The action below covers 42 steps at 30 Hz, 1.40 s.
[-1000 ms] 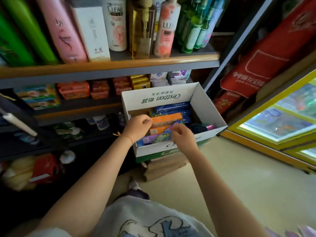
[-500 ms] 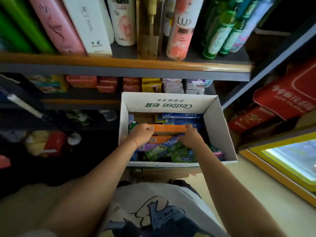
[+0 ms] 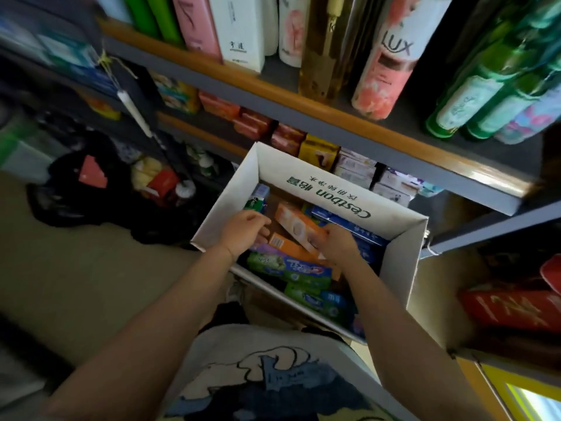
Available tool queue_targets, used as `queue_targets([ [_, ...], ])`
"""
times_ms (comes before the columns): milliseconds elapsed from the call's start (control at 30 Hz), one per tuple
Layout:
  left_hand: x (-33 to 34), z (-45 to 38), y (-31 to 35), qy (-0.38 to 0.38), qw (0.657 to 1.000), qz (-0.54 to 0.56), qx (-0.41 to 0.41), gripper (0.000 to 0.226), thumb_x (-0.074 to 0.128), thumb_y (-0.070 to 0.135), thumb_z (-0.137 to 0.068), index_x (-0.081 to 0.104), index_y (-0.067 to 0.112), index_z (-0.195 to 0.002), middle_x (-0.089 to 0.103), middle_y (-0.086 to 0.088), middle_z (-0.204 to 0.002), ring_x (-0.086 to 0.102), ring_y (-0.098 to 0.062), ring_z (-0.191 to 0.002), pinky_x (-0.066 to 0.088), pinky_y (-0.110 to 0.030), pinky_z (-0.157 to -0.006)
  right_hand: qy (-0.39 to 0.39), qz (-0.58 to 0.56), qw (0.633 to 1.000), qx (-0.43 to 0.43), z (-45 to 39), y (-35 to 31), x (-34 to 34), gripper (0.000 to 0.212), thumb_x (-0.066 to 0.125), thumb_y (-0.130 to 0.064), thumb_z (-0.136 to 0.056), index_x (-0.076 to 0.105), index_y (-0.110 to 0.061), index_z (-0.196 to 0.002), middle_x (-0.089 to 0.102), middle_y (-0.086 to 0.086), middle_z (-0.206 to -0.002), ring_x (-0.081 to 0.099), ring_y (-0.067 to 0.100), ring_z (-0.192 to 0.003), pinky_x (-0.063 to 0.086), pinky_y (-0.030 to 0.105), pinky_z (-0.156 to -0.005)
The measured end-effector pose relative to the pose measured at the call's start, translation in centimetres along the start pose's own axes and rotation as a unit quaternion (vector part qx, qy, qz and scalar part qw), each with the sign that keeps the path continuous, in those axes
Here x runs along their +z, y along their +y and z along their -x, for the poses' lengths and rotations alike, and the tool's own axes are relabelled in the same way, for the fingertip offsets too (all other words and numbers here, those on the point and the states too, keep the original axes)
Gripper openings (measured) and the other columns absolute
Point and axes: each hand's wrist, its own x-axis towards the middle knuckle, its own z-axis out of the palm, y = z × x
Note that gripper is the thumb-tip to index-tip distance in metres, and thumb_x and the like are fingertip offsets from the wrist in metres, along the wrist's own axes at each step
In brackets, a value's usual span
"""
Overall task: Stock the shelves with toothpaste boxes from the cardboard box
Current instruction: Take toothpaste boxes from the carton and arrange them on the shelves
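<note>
A white cardboard box (image 3: pixel 403 262) printed "Cestbon" stands open below me, filled with several toothpaste boxes in orange, blue, green and purple. Both my hands are inside it. My right hand (image 3: pixel 338 243) grips the near end of an orange toothpaste box (image 3: pixel 296 226), which is tilted up off the pile. My left hand (image 3: pixel 244 230) has curled fingers at the left end of a second orange box (image 3: pixel 288 246); whether it holds that box is unclear. Green toothpaste boxes (image 3: pixel 291 270) lie along the box's near side.
A shelf (image 3: pixel 303 113) above carries tall shampoo and body-wash bottles, with a LUX bottle (image 3: pixel 385 59) among them. The lower shelf behind the box holds red, yellow and white soap packs (image 3: pixel 318 153). Dark bags (image 3: pixel 91 183) lie on the floor at left. Red packages (image 3: pixel 513 308) sit at right.
The camera has tilted and swung left. My right hand has taken the upper orange box by its near end and lifted it askew. My left hand stays at the left of the pile.
</note>
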Motion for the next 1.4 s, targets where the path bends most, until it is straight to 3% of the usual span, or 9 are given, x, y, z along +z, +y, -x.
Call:
queue_targets([
  [167,2.7,1.6,1.3,-0.101,0.982,0.075,-0.14,0.041,0.057,0.043,-0.098,0.055,0.009,-0.121,0.068,-0.016,-0.107,0.071,-0.029,-0.085,0.061,-0.039,-0.072,-0.043,-0.282,0.958,-0.004,4.0,-0.6,-3.8,0.046,0.053,-0.054,-0.094,0.055,-0.018,-0.066,0.058,-0.002,-0.06,0.056,0.013,-0.057,0.042,0.029,-0.058],
  [267,4.3,2.3,2.4,-0.164,0.967,0.182,-0.067,0.042,0.056,0.051,-0.095,0.057,0.021,-0.125,0.07,-0.008,-0.116,0.07,-0.025,-0.104,0.058,-0.041,-0.084,-0.099,-0.407,0.906,-0.056,6.1,-0.2,-4.7,0.037,0.052,-0.053,-0.095,0.066,-0.022,-0.084,0.063,-0.003,-0.069,0.054,0.011,-0.06,0.04,0.027,-0.059],
  [400,4.7,2.6,4.0,-0.146,0.939,0.306,0.058,0.032,0.06,0.023,-0.096,0.058,0.017,-0.127,0.073,-0.004,-0.11,0.071,-0.021,-0.101,0.058,-0.037,-0.081,-0.122,-0.417,0.895,-0.102,7.2,-0.1,-5.0,0.034,0.054,-0.049,-0.096,0.064,-0.026,-0.119,0.073,-0.001,-0.096,0.065,0.017,-0.081,0.045,0.029,-0.068],
  [600,2.8,1.9,4.5,-0.124,0.955,0.26,0.066,0.037,0.065,0.017,-0.093,0.059,0.014,-0.129,0.071,-0.008,-0.118,0.069,-0.024,-0.107,0.058,-0.037,-0.084,-0.093,-0.452,0.887,-0.024,6.5,-0.5,-5.2,0.043,0.038,-0.05,-0.102,0.067,-0.019,-0.112,0.073,0.007,-0.097,0.067,0.02,-0.083,0.053,0.033,-0.072],
  [733,1.1,1.7,4.5,-0.071,0.975,0.192,0.089,0.026,0.066,0.019,-0.092,0.064,0.015,-0.118,0.072,-0.002,-0.105,0.071,-0.017,-0.092,0.056,-0.029,-0.07,-0.01,-0.271,0.962,-0.026,3.9,-0.5,-2.7,0.019,0.056,-0.022,-0.097,0.065,-0.018,-0.113,0.066,0.005,-0.113,0.062,0.023,-0.107,0.049,0.034,-0.089],
  [800,0.1,1.4,4.2,-0.052,0.983,0.144,0.102,0.025,0.066,0.019,-0.093,0.064,0.013,-0.117,0.072,-0.002,-0.103,0.071,-0.018,-0.09,0.055,-0.028,-0.067,-0.037,-0.068,0.995,-0.064,2.2,-0.5,-0.5,0.039,0.062,-0.013,-0.091,0.059,-0.022,-0.129,0.056,0.006,-0.132,0.051,0.026,-0.125,0.044,0.032,-0.095],
  [933,-1.5,0.7,3.5,-0.033,0.987,0.088,0.128,0.022,0.071,0.013,-0.089,0.065,0.014,-0.11,0.073,-0.004,-0.104,0.072,-0.022,-0.093,0.058,-0.035,-0.074,-0.1,0.238,0.963,-0.08,1.7,-0.3,3.3,0.067,0.069,-0.035,-0.088,0.036,-0.031,-0.146,0.038,0.009,-0.147,0.03,0.033,-0.138,0.03,0.055,-0.109],
  [1233,-2.6,-1.2,2.0,-0.016,0.99,0.071,0.12,0.014,0.073,0.014,-0.087,0.068,0.024,-0.096,0.074,0.003,-0.097,0.071,-0.016,-0.092,0.059,-0.039,-0.082,-0.001,0.127,0.992,0.01,1.0,1.6,1.1,0.067,0.064,-0.05,-0.088,0.039,-0.023,-0.143,0.043,0.008,-0.14,0.037,0.031,-0.132,0.034,0.051,-0.107],
  [1400,-2.1,-2.1,1.5,-0.03,0.995,0.039,0.09,0.017,0.072,0.031,-0.082,0.07,0.029,-0.098,0.075,0.006,-0.097,0.072,-0.018,-0.094,0.059,-0.044,-0.083,0.164,0.263,0.948,0.072,1.8,0.4,1.5,0.053,0.058,-0.032,-0.093,0.039,-0.013,-0.139,0.04,0.015,-0.139,0.036,0.034,-0.131,0.034,0.049,-0.105],
])
